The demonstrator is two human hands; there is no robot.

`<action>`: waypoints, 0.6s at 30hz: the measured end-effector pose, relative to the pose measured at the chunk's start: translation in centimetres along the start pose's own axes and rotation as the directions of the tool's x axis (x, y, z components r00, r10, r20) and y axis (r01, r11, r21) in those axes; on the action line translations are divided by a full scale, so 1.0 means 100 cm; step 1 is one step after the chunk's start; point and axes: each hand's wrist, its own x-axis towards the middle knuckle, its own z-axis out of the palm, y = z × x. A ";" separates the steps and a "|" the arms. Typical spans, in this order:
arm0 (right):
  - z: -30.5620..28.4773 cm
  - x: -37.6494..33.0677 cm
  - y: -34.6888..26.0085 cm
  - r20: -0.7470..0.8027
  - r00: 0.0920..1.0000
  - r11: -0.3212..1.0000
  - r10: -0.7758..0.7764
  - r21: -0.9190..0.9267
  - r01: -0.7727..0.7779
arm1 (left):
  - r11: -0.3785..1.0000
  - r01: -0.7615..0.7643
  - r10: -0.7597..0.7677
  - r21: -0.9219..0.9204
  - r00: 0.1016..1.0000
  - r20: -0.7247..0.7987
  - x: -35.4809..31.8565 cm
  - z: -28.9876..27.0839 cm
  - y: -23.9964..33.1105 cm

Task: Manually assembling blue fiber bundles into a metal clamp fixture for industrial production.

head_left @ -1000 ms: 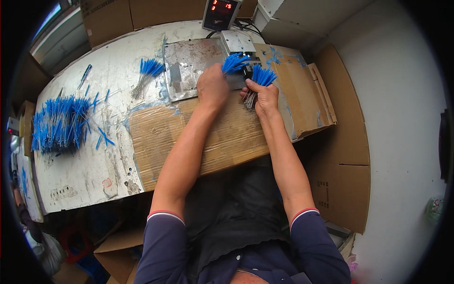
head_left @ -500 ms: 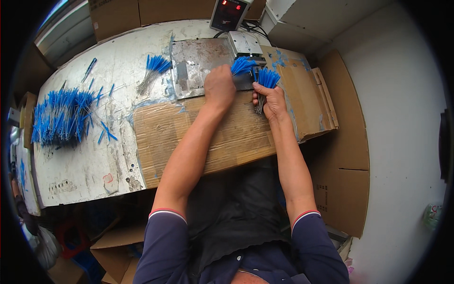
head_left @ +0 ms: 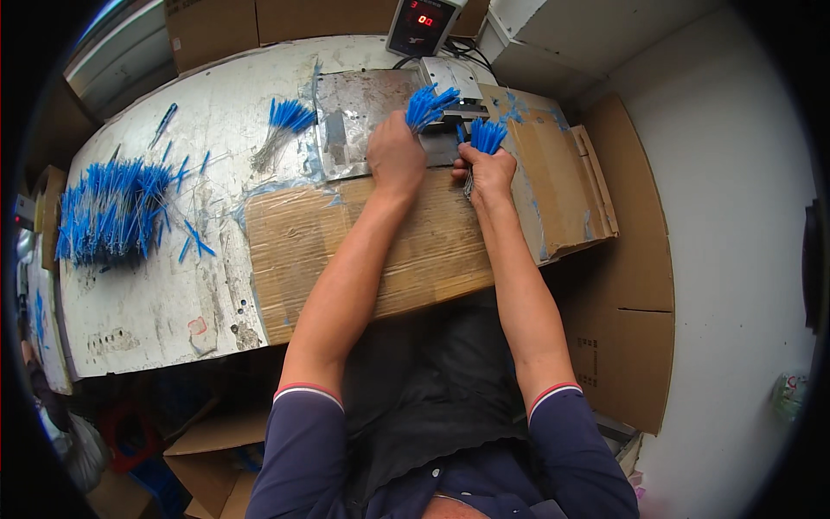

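My left hand [head_left: 395, 156] grips a bundle of blue-tipped thin wires [head_left: 428, 105], its blue ends fanning toward a small grey metal device [head_left: 451, 80] at the back of the table. My right hand [head_left: 486, 171] holds a second bundle of blue-tipped wires [head_left: 486, 135] upright, just right of the first; thin bare ends hang below my fist. Both hands rest over a metal plate [head_left: 353, 117] and a flattened cardboard sheet [head_left: 363, 242].
A large heap of blue-tipped wires [head_left: 111, 208] lies at the table's left. A smaller bunch [head_left: 284, 123] lies left of the metal plate. A box with a red digit display [head_left: 422, 22] stands at the back. Cardboard panels [head_left: 631, 268] line the right side.
Both hands with their bundles sit slightly further forward toward the grey device; the view shifted a little. The heaps on the table stay put.
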 end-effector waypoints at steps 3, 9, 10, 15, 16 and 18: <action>0.001 0.000 0.000 0.000 1.000 0.999 0.018 0.029 -0.018 | 0.997 -0.073 0.073 0.002 0.996 -0.058 0.001 0.002 -0.002; -0.011 -0.002 -0.003 0.137 0.990 0.979 0.044 0.191 -0.070 | 0.995 -0.100 0.099 0.011 0.993 0.068 0.000 0.002 -0.001; -0.014 -0.002 -0.003 0.135 0.990 0.979 0.042 0.193 -0.068 | 0.995 -0.103 0.102 0.009 0.992 0.068 -0.001 0.002 0.000; -0.014 -0.009 -0.003 0.116 0.993 0.963 0.036 0.263 -0.066 | 0.996 -0.086 0.088 -0.018 0.982 0.164 -0.001 0.000 -0.001; -0.015 -0.009 -0.003 0.115 0.993 0.962 0.037 0.264 -0.066 | 0.996 -0.087 0.089 -0.017 0.982 0.165 -0.001 0.000 -0.001; -0.018 -0.008 -0.004 0.138 0.988 0.981 0.065 0.173 -0.089 | 0.996 -0.094 0.092 0.000 0.979 0.184 -0.001 -0.001 0.000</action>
